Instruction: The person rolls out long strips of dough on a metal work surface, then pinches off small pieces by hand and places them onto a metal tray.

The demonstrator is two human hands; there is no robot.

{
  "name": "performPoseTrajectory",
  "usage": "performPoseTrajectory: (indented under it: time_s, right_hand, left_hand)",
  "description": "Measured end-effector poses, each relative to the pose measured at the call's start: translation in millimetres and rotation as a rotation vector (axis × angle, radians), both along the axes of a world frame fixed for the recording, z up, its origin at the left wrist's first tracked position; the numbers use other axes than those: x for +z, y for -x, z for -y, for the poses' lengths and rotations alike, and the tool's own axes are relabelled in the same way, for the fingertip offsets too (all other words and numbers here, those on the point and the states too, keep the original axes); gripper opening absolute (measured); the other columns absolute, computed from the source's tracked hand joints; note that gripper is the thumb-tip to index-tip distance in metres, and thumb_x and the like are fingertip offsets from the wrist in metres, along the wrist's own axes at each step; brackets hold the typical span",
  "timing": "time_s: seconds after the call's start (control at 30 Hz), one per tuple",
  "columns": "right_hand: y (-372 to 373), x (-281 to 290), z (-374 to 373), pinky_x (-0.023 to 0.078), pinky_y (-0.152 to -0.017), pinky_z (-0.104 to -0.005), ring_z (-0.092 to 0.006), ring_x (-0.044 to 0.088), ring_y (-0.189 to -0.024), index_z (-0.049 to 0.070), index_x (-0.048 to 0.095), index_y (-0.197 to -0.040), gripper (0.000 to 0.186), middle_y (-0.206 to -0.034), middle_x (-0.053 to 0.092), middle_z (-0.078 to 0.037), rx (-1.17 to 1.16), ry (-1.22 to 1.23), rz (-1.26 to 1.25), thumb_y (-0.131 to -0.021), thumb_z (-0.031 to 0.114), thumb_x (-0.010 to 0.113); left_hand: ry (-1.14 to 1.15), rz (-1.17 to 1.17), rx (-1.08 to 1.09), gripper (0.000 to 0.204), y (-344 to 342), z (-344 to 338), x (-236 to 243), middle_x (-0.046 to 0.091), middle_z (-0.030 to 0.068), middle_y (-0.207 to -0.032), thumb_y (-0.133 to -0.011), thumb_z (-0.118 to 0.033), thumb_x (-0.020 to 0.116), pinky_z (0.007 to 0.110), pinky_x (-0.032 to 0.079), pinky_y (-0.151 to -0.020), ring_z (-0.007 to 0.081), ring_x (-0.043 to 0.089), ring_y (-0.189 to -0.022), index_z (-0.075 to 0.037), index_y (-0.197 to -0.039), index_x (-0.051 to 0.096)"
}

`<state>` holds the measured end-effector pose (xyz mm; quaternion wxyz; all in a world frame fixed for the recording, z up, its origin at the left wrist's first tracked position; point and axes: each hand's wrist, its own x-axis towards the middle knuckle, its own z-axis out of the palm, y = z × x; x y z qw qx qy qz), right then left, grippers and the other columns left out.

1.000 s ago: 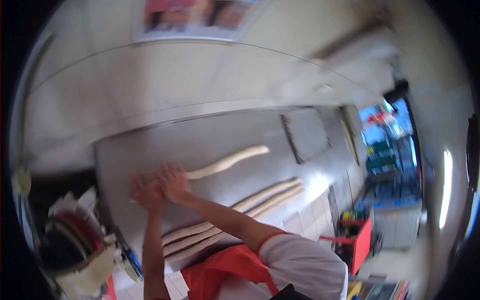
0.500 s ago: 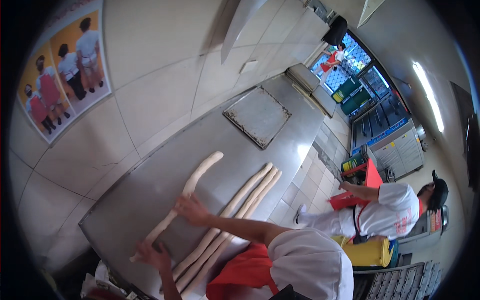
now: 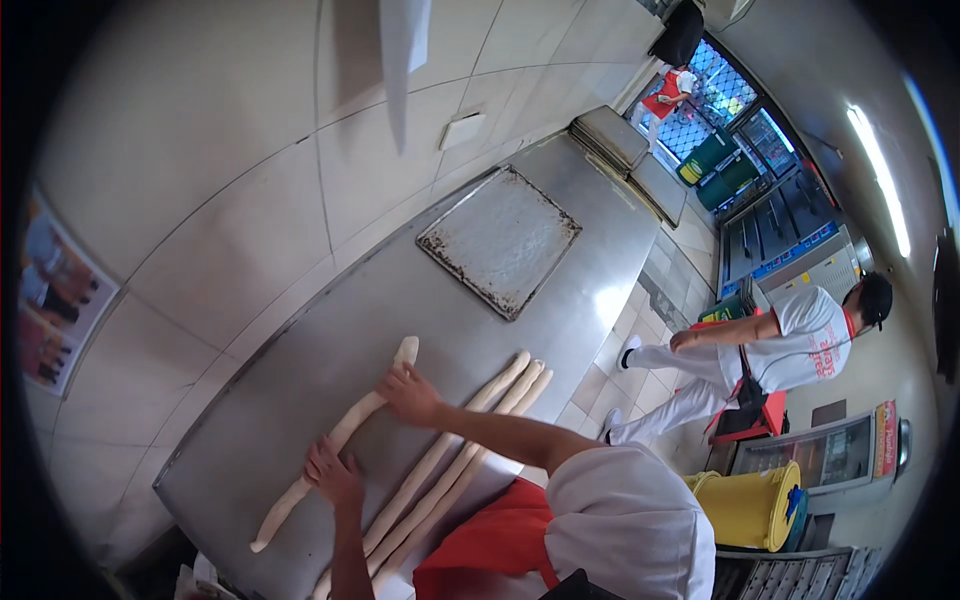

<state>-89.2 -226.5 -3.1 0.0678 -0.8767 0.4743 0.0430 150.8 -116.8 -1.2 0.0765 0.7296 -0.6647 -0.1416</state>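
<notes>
the dough strip (image 3: 352, 422) lies on the metal table (image 3: 300, 400), between the table's wall-side long edge and three dough ropes (image 3: 420, 475). its long axis runs obliquely away from the person: the near end points to the lower-left short edge of the table, and the far end points up toward the baking tray (image 3: 503, 240). the strip bends slightly along its length. its axis is roughly parallel to the three ropes, which lie side by side near the opposite long edge.

left hand (image 3: 335, 473): placed across the strip near mid-length, palm down, fingers apart and slightly bent, thumb out to the side; it touches the dough without closing around it.

right hand (image 3: 408, 395): placed on the strip just short of the far end, fingers loosely extended over the dough and not clenched; the underside of the palm is hidden. the right forearm passes above the three ropes.

difference from the frame 0.5 s earlier: the left hand was then close to the near end; it has shifted along the strip, and a long section of dough now extends past it. the right hand has shifted closer to the far end. the three ropes remain side by side.
</notes>
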Motion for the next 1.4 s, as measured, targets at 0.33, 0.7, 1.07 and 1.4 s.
performPoseTrajectory:
  time_s: [0.33, 0.7, 1.07, 1.4]
  right_hand:
    - [-23, 40, 107, 0.014, -0.115, -0.0617, -0.0376, 0.022, -0.146, 0.018, 0.039, -0.148, 0.069, -0.159, 0.017, -0.020, -0.482, -0.021, 0.186, -0.094, 0.060, 0.042]
    - [72, 4, 35, 0.016, -0.118, -0.0512, -0.0371, 0.025, -0.144, 0.001, 0.045, -0.141, 0.068, -0.151, 0.036, -0.022, -0.228, -0.037, 0.356, -0.095, 0.052, 0.047]
    - [32, 16, 129, 0.010, -0.115, -0.0631, -0.0497, 0.019, -0.143, 0.018, 0.032, -0.152, 0.073, -0.156, 0.017, -0.031, -0.396, 0.015, 0.165, -0.093, 0.061, 0.040]
    - [114, -1, 131, 0.020, -0.117, -0.0498, -0.0344, 0.028, -0.143, 0.009, 0.037, -0.147, 0.068, -0.152, 0.034, -0.018, -0.158, -0.067, 0.276, -0.095, 0.050, 0.049]
  left_hand:
    - [-0.229, 0.226, 0.587, 0.070, 66, 156, 5, 0.012, 0.0149, -0.162, -0.098, -0.060, 0.034, 0.074, 0.013, -0.106, 0.0496, 0.015, -0.144, -0.015, -0.152, 0.031]
    - [0.059, 0.026, 0.107, 0.060, 113, 60, 8, 0.035, 0.0184, -0.150, -0.090, -0.028, 0.060, 0.065, 0.011, -0.112, 0.0369, 0.024, -0.144, -0.012, -0.144, 0.043]
    - [-0.071, 0.141, 0.226, 0.063, 146, 181, -11, 0.015, 0.0135, -0.162, -0.097, -0.046, 0.043, 0.069, 0.004, -0.111, 0.0412, 0.007, -0.148, -0.016, -0.152, 0.033]
    - [-0.084, 0.101, 0.042, 0.077, 124, 127, -9, 0.021, 0.0153, -0.159, -0.092, -0.055, 0.052, 0.059, 0.014, -0.116, 0.0397, 0.016, -0.147, -0.010, -0.151, 0.031]
